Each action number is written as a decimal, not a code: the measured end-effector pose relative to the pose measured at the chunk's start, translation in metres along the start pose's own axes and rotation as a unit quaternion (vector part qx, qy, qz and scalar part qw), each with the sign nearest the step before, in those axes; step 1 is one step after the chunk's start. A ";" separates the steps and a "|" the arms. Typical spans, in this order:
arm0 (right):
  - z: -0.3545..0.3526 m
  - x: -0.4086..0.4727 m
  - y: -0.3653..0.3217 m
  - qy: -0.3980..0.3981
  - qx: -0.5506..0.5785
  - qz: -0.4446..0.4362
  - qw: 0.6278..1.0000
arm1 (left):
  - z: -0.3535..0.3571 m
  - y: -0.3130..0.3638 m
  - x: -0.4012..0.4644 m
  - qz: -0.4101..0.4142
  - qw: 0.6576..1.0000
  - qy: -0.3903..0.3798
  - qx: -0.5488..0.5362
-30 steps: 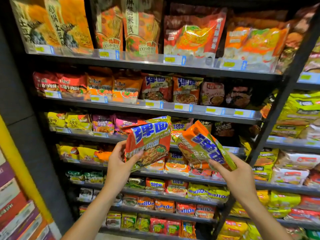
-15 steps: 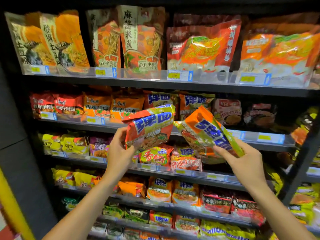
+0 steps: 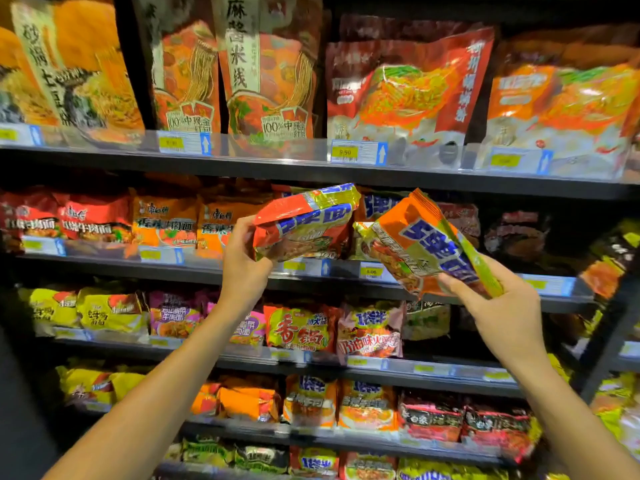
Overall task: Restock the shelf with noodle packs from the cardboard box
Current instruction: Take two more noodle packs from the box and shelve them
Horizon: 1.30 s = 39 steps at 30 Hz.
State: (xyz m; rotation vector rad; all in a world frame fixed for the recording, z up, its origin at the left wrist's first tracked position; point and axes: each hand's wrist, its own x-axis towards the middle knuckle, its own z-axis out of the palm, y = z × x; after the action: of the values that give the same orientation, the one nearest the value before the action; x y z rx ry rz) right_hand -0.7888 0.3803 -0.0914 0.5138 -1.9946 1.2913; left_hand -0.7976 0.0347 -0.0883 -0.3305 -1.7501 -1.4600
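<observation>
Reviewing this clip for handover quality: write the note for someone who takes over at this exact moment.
Left hand grips a red noodle pack by its left end, raised to the second shelf.
Right hand holds an orange noodle pack from below, tilted, at the same shelf.
Matching packs already stand in that row behind them.
Done: both packs brought up to shelf level.
Left: slide each pack into its row, then fetch more. The cardboard box is out of view.

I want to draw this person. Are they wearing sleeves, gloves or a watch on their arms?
No. Both forearms are bare as far as the picture shows, with no sleeves in view. The left hand and right hand have no gloves, and no watch, bracelet or rings show.
</observation>
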 end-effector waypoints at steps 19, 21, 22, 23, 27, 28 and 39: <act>0.009 0.023 0.005 0.044 -0.025 0.001 0.999 | 0.014 -0.056 0.057 -0.013 0.986 -0.153 0.067; 0.010 0.026 0.007 0.046 -0.025 0.004 0.999 | 0.018 -0.058 0.060 -0.033 0.984 -0.160 0.068; 0.011 0.028 0.008 0.047 -0.022 0.005 0.999 | 0.019 -0.058 0.062 -0.048 0.983 -0.163 0.075; 0.012 0.030 0.010 0.048 -0.022 0.006 0.999 | 0.020 -0.057 0.064 -0.064 0.980 -0.166 0.091; 0.014 0.038 0.019 0.052 -0.019 0.007 0.998 | 0.022 -0.062 0.071 -0.080 0.959 -0.197 0.187; 0.015 0.040 0.019 0.053 -0.020 0.004 0.998 | 0.023 -0.064 0.072 -0.073 0.955 -0.197 0.209; 0.028 0.068 0.018 0.027 -0.045 -0.030 0.998 | 0.025 -0.072 0.037 0.118 0.944 0.034 0.306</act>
State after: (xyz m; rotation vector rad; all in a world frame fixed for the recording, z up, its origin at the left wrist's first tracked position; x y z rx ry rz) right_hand -0.8558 0.3649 -0.0605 0.4872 -1.9666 1.1624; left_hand -0.8785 0.0259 -0.1118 -0.1467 -1.9287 -0.6972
